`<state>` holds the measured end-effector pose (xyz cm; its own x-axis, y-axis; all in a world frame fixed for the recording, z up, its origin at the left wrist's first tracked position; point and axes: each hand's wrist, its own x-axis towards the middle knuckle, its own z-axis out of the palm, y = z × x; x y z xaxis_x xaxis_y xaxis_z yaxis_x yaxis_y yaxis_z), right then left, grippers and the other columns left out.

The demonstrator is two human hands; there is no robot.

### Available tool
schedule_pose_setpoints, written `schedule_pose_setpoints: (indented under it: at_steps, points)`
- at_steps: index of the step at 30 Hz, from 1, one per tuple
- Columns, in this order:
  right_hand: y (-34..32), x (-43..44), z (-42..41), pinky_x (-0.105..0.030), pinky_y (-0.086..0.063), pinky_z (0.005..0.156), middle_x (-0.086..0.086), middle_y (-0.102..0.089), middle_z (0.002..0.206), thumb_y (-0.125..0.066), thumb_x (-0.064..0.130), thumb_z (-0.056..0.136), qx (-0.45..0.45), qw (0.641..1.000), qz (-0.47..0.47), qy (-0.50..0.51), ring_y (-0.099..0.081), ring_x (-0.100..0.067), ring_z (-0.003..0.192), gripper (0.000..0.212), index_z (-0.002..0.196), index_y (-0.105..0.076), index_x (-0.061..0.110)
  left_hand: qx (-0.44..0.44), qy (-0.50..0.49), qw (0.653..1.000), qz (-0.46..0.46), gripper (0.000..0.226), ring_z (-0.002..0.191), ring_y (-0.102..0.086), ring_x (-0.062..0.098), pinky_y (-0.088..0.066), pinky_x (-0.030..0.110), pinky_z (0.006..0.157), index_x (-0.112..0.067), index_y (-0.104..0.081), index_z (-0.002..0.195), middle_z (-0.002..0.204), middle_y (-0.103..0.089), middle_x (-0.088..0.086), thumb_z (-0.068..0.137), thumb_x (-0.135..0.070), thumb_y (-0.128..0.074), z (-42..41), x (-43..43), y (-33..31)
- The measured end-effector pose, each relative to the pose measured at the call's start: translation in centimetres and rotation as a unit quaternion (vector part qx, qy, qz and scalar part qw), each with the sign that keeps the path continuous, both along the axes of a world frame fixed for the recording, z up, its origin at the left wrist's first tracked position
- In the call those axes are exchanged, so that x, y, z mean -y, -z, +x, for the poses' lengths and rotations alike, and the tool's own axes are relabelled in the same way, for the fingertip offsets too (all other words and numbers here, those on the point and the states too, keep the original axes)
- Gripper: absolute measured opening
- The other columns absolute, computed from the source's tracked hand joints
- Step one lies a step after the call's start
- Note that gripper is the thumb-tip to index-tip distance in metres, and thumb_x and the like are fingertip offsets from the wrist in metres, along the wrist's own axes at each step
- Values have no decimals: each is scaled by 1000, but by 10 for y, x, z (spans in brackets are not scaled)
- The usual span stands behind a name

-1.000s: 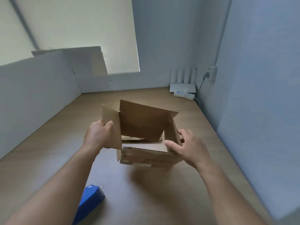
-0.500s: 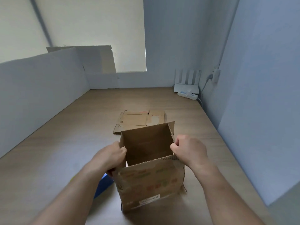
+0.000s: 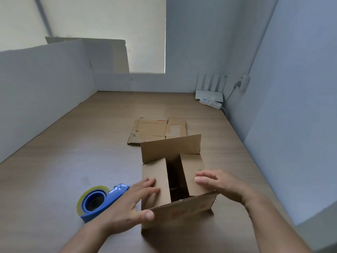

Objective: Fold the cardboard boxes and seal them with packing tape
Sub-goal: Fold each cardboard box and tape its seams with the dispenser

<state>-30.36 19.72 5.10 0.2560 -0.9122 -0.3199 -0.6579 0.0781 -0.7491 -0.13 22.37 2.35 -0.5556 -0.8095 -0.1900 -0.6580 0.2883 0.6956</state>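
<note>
Left hand [image 3: 130,205] and right hand [image 3: 221,186], grips flat, holding nothing, press inner flaps of brown cardboard box [image 3: 182,211] on wooden worktop [image 3: 73,161]; blue tape dispenser [image 3: 114,196] just beside.

Plain office-like packing corner. Wood-grain desk [image 3: 73,170], white partition boards [image 3: 45,84] at left, blind [image 3: 102,33] over window at top, router [image 3: 207,94] and power strip [image 3: 210,103] upper right, tape dispenser [image 3: 96,200] lower left.
</note>
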Motion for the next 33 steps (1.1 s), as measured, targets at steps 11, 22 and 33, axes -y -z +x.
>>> schedule_pose_setpoints:
  at_steps: [11,22,33]
  points:
    - [19,12,-1,-28,-46,93,6,-50,126,-72,59,71,18,993,-34,112,-49,-13,113,77,137,-43,31,-113,-184,976,-26,39,131,-36,2,-33,25,109,-47,-50,113,135,-40,-20,76,-58,-50,-12,22,26]
    - [12,76,19,-40,-31,109,7,-37,147,-54,38,92,-122,955,-240,126,-26,-17,138,64,148,-26,25,-105,-240,965,-6,107,143,-17,11,-21,34,117,-29,2,152,158,-12,-8,76,-50,-70,-27,50,51]
    - [103,40,-16,-29,-33,106,-1,-40,135,-55,30,91,-154,974,-82,142,-38,-20,131,33,123,-63,23,35,-145,986,73,73,147,-7,14,-18,37,119,-35,5,152,161,5,-8,99,-40,-45,-44,55,80]
